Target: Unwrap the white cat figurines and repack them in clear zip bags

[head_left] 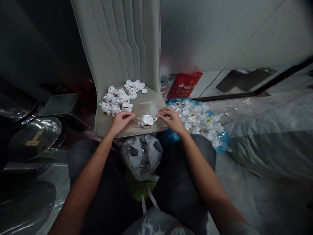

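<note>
My left hand (121,122) and my right hand (171,120) pinch opposite ends of the top edge of a clear plastic bag (146,119), which lies on a beige padded chair seat (132,129). Inside the bag is a white figurine (147,121). Behind my left hand stand several white lucky cat figurines (114,101) with red markings. Several white round pieces (134,85) lie beyond them, against the chair back. To the right of my right hand, a blue plastic bag (195,122) holds many small bagged white figurines.
A grey plastic bag (141,156) sits between my knees. Dark glossy round objects (34,138) stand at the left. A red box (184,85) and a glass (164,83) stand behind the chair. A plastic-covered surface (269,137) extends at the right, with small white bits beyond the blue bag.
</note>
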Tool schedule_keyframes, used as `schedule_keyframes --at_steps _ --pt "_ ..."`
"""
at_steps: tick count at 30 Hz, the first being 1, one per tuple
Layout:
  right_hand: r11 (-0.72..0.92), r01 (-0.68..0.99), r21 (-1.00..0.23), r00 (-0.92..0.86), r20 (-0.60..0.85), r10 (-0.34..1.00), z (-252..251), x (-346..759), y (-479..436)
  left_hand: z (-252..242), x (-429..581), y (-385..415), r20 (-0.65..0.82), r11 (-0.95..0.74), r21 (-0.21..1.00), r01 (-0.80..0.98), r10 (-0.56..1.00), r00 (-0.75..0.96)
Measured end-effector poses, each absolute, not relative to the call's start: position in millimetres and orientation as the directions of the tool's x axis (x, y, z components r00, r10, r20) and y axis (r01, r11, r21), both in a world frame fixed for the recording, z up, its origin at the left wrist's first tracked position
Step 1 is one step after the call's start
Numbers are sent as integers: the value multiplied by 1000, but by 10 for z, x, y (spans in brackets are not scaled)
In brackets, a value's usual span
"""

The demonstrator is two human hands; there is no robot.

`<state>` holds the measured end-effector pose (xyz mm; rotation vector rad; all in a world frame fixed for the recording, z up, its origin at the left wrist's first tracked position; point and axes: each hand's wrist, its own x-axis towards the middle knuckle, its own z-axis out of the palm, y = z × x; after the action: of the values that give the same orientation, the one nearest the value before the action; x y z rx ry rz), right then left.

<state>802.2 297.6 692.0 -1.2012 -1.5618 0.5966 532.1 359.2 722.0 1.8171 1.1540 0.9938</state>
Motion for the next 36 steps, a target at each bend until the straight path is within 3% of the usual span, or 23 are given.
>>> schedule_keyframes --at_steps 3,11,16,20,25,30,33,36 --pt "327 378 -866 34 366 930 6894 8012 2979 7188 5327 3602 236 -322 890 324 932 276" --pt "213 228 -950 49 230 972 6888 8009 2967 7210 5331 3593 67 -150 950 276 955 289" --pt "78 124 -989 -199 52 979 7005 8092 2880 7315 5221 3566 -82 -86 944 318 873 480" --pt "34 186 -982 -438 -52 898 7032 8122 2843 7299 5201 3535 -115 -165 905 391 791 601" --pt "163 326 -931 -376 31 926 6927 8014 2940 7166 5370 3458 -119 -203 886 418 770 627" --pt "304 553 -776 -151 266 952 6712 7978 3183 7108 5484 3392 -150 -251 864 435 698 700" --pt "301 679 -670 -72 347 935 6572 7984 3310 7103 5487 3412 -82 -299 845 442 746 661" --pt "256 748 -613 -54 328 943 6480 7970 3351 7079 5479 3455 37 -361 812 459 817 576"
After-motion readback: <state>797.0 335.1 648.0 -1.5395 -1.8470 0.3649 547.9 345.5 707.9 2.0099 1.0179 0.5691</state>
